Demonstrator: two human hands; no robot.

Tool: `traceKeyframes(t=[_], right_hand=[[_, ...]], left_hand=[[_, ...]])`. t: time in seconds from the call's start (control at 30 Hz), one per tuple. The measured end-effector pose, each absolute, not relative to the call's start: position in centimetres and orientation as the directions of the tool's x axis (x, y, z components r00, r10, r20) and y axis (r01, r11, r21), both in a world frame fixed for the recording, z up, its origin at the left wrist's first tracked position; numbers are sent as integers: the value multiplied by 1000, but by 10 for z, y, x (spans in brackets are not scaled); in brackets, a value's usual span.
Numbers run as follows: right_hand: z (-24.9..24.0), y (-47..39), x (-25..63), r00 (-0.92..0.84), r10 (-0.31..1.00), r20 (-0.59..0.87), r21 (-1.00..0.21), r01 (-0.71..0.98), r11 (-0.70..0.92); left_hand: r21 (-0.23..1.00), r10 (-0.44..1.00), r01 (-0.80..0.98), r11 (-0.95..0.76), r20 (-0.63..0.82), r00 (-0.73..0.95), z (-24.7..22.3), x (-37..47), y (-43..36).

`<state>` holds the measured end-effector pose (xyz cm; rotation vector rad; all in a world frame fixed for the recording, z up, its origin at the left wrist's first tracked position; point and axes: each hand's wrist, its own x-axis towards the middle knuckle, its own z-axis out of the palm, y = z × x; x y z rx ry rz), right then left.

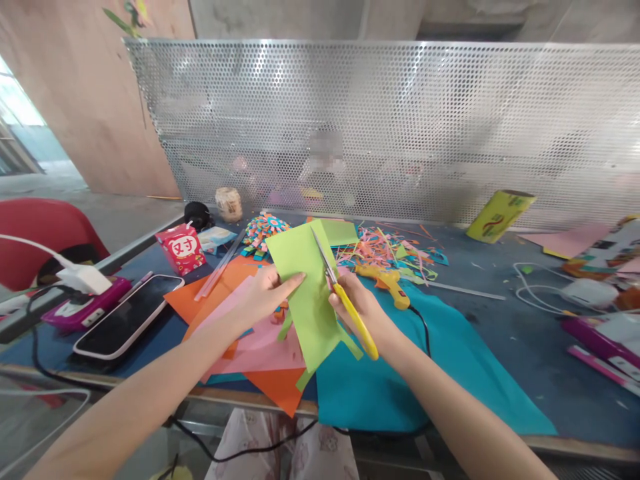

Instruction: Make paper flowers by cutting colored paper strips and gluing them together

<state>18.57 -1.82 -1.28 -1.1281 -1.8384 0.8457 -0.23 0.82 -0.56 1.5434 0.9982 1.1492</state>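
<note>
In the centre of the frame, the left hand [266, 291] pinches a lime-green sheet [314, 323] near its left edge; the right hand [369, 308] grips yellow-handled scissors [351, 311], blades at the sheet.

Daylight pours in at the far upper left of the frame, bleaching the opening [19, 93] white. I catch glare speckling the metal screen [430, 133], its reflections blurry, one patch pixelated. At the left edge, the chair [45, 230] looks stretched.
</note>
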Motion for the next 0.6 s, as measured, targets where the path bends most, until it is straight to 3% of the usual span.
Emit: traceKeyframes(t=[0.2, 0.6], right_hand=[[-12, -18, 187, -253, 914, 316, -811, 428, 399], [-9, -16, 184, -189, 922, 339, -807, 444, 388]], left_hand=[[959, 951, 164, -232, 188, 245, -12, -4, 11], [954, 920, 177, -241, 166, 356, -8, -3, 3]])
